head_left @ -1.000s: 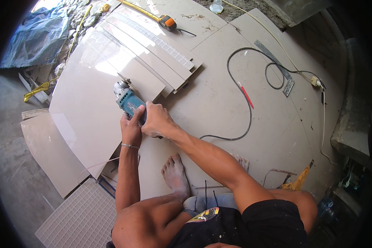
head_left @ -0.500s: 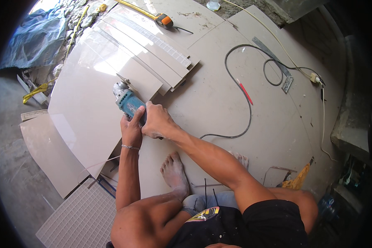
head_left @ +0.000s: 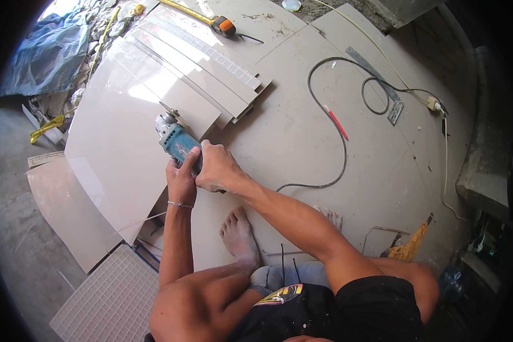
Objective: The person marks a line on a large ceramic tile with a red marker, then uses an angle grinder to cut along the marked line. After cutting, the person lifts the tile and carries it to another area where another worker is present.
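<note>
Both my hands are closed around a teal angle grinder (head_left: 180,143), its thin disc edge-on over a large glossy beige tile (head_left: 111,122). My left hand (head_left: 181,179) wraps the body from the near left side, thumb along the top. Around the rear of the body, my right hand (head_left: 218,167) is closed from the right. The disc lies by a line across the tile surface; whether it touches the tile I cannot tell. Cut tile strips (head_left: 211,88) are stacked just beyond the tool.
A black cord (head_left: 346,154) loops over the tiled floor to a plug connector (head_left: 434,104). Near it lie a red marker (head_left: 339,125) and a metal square (head_left: 396,113). A tape measure (head_left: 224,25) rests at the top. An upturned tile (head_left: 105,293) leans lower left; my bare foot (head_left: 238,233) is close by.
The view has shifted very slightly. My hands and the grinder hold nearly the same place on the tile.
</note>
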The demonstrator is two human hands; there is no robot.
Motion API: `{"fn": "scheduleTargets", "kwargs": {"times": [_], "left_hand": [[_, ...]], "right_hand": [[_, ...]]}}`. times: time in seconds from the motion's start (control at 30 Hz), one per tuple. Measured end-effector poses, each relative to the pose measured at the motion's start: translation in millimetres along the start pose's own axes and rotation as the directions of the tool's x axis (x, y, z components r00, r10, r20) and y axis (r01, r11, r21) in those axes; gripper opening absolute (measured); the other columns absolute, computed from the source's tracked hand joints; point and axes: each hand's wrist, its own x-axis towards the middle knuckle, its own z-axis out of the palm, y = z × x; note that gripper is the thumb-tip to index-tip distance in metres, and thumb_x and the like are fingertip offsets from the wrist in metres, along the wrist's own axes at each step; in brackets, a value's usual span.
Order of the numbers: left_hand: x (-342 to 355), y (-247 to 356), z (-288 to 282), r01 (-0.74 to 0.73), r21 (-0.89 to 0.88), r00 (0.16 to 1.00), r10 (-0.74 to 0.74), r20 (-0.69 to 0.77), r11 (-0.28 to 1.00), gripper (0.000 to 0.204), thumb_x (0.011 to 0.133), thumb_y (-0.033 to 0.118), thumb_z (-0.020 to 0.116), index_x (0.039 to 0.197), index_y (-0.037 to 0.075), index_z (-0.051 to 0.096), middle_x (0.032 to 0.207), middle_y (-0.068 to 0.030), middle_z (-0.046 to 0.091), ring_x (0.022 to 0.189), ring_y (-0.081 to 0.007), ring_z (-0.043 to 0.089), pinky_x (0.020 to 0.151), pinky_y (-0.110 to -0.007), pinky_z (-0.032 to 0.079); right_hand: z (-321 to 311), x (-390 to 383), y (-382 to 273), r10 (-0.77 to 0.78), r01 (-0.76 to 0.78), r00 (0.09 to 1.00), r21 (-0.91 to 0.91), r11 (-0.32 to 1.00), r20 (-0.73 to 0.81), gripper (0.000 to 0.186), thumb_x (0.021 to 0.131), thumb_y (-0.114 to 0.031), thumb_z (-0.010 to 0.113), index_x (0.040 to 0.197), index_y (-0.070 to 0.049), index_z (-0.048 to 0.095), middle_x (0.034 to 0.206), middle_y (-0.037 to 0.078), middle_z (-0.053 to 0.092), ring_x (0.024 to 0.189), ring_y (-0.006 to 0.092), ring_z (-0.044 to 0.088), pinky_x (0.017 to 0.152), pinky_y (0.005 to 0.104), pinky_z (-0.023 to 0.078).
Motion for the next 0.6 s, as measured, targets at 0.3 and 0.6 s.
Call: {"fn": "scheduleTargets", "kwargs": {"times": [0.3, 0.6], "left_hand": [[-3, -1, 3, -0.007, -0.001, 1.0, 0.007, -0.005, 1.0, 0.034, 0.099, 0.019, 0.078, 0.121, -0.003, 0.062, 0.109, -0.0088, 0.071, 0.095, -0.0161, 0.07, 0.086, -0.032, 0.057], [-11, 0, 7, 0.002, 0.019, 1.0, -0.002, -0.009, 1.0, 0.035, 0.099, 0.019, 0.078, 0.121, -0.003, 0.063, 0.109, -0.0084, 0.071, 0.096, -0.0158, 0.069, 0.087, -0.032, 0.056]], "right_hand": [[-1, -4, 1, 0.009, -0.009, 1.0, -0.027, 1.0, 0.002, 0.064, 0.072, -0.014, 0.088, 0.12, 0.01, 0.055, 0.112, 0.034, 0.072, 0.112, 0.048, 0.072, 0.098, 0.0477, 0.059], [-2, -11, 2, 0.011, -0.011, 1.0, -0.034, 0.999, -0.008, 0.063, 0.073, -0.015, 0.089, 0.119, 0.01, 0.054, 0.111, 0.034, 0.072, 0.111, 0.0475, 0.072, 0.097, 0.0477, 0.06]]}}
